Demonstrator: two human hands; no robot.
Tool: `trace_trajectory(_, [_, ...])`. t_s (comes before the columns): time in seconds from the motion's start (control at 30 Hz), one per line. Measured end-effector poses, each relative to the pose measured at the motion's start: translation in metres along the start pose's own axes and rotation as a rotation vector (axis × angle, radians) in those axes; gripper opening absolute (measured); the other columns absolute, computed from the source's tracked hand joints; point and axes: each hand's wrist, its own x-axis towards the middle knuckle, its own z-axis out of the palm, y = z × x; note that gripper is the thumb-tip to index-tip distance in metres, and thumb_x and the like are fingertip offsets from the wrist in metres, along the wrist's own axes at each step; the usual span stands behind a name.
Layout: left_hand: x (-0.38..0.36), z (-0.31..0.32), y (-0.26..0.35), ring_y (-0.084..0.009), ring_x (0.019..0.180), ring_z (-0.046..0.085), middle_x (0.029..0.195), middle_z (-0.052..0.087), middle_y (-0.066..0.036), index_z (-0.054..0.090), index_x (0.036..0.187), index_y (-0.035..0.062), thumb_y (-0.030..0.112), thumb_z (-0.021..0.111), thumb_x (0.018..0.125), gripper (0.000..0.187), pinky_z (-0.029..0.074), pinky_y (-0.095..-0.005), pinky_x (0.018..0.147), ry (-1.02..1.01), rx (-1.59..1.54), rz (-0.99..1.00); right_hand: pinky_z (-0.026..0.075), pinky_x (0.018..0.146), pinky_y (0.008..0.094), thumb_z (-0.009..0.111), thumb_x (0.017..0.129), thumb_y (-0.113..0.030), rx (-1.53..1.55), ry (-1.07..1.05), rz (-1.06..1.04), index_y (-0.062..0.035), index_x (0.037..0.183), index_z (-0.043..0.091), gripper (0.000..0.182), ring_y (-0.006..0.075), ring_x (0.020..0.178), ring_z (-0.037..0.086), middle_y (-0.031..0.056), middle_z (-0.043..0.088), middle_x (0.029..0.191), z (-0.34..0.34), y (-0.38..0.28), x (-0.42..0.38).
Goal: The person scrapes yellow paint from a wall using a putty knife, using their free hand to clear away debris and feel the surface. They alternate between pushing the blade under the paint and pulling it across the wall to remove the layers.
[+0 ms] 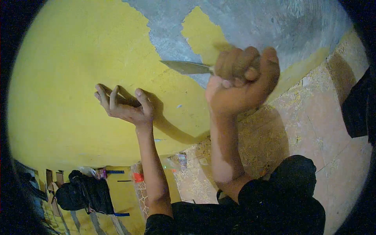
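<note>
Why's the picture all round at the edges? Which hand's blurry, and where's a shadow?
In the head view, dark corners and a bowed yellow wall suggest a very wide lens; in the head view, the right hand gripping the bladed tool looks smeared; in the head view, the left hand has a shadow beside it.

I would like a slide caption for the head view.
Right grip holding a flat blade before a yellow wall with grey patches; left grip open.

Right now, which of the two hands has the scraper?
The right hand: its fingers are curled around the scraper, with the blade jutting out. The left hand is open in front of the yellow wall, holding no tool.
</note>
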Motion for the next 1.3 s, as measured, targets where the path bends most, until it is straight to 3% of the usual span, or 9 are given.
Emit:
trace_trajectory(0.07, [0.002,0.001,-0.001,-0.0415,0.13,0.028,0.139,0.032,-0.025,0.042,0.115,0.0044,0.033,0.058,0.082,0.046,0.017,-0.0549,0.109,0.009,-0.003,-0.003,0.029,0.033,0.0277,0.044,0.089,-0.008,-0.214,-0.004,-0.079,-0.0072,0.068,0.042,0.022,0.0121,0.035,0.033,0.0055,0.042,0.052,-0.01,0.006,-0.008])
trace_trajectory(0.27, [0.004,0.001,-0.001,-0.0418,0.13,0.029,0.138,0.033,-0.026,0.043,0.115,0.0035,0.032,0.057,0.083,0.045,0.017,-0.0547,0.109,-0.002,0.02,0.03,0.046,0.077,0.0311,0.06,0.078,-0.005,0.485,-0.161,0.316,-0.0089,0.088,0.056,0.012,0.0163,0.086,0.055,-0.0003,0.058,0.094,-0.026,0.029,-0.046])
trace_trajectory(0.33, [0.003,0.002,0.002,-0.0416,0.129,0.029,0.137,0.035,-0.027,0.044,0.114,0.0033,0.033,0.056,0.083,0.044,0.019,-0.054,0.108,0.025,0.02,0.015,0.042,0.067,0.0292,0.057,0.081,-0.011,0.387,-0.022,0.314,-0.0103,0.081,0.051,0.006,0.0142,0.073,0.048,-0.0012,0.051,0.082,-0.035,0.009,-0.04])
trace_trajectory(0.43, [0.004,0.001,0.007,-0.0408,0.131,0.027,0.139,0.034,-0.026,0.045,0.121,0.0017,0.036,0.054,0.084,0.051,0.015,-0.0532,0.109,-0.025,0.083,0.032,0.028,0.037,0.0233,0.046,0.09,-0.028,0.107,0.365,0.251,-0.0145,0.06,0.036,0.034,0.0081,0.036,0.027,-0.0037,0.031,0.046,-0.048,-0.038,-0.005])
trace_trajectory(0.5, [-0.005,0.005,0.021,-0.0414,0.133,0.025,0.141,0.03,-0.025,0.041,0.127,0.0018,0.039,0.054,0.084,0.058,0.013,-0.0532,0.109,-0.132,0.126,0.025,0.025,0.034,0.0237,0.041,0.094,-0.027,-0.02,0.512,0.119,-0.0163,0.056,0.033,0.039,0.0082,0.035,0.023,-0.0029,0.029,0.044,-0.051,-0.062,0.014])
trace_trajectory(0.63, [-0.046,0.036,0.088,-0.0397,0.137,0.016,0.146,0.023,-0.024,0.035,0.138,0.0041,0.045,0.058,0.079,0.075,0.005,-0.0548,0.109,-0.516,0.147,0.049,0.022,0.032,0.0237,0.036,0.097,-0.023,0.063,0.156,0.092,-0.0156,0.058,0.036,0.04,0.0081,0.034,0.024,-0.0035,0.03,0.044,-0.083,-0.085,0.034])
trace_trajectory(0.73, [-0.1,0.055,0.132,-0.0226,0.135,0.029,0.144,0.036,-0.008,0.04,0.137,0.0103,0.036,0.054,0.082,0.062,0.017,-0.0481,0.11,-0.882,-0.019,0.241,0.027,0.033,0.0229,0.033,0.098,-0.028,0.047,0.074,0.085,-0.0152,0.058,0.041,0.043,0.0083,0.034,0.026,-0.0024,0.032,0.043,-0.081,-0.095,0.045])
trace_trajectory(1.1, [-0.156,0.06,0.173,-0.0175,0.137,0.024,0.147,0.031,-0.006,0.039,0.136,0.0042,0.024,0.048,0.085,0.055,0.02,-0.0341,0.111,-1.096,-0.297,0.375,0.027,0.033,0.0225,0.033,0.097,-0.025,0.007,0.028,0.075,-0.0137,0.06,0.043,0.04,0.008,0.033,0.027,-0.0028,0.034,0.044,-0.094,-0.126,0.074])
trace_trajectory(1.3, [-0.159,0.072,0.167,-0.0184,0.135,0.027,0.147,0.031,-0.005,0.04,0.136,0.0062,0.025,0.049,0.086,0.054,0.023,-0.0329,0.109,-1.045,-0.04,0.441,0.025,0.032,0.0222,0.034,0.097,-0.026,0.02,0.117,0.08,-0.0135,0.06,0.044,0.041,0.0072,0.033,0.027,-0.0031,0.034,0.044,-0.092,-0.124,0.075])
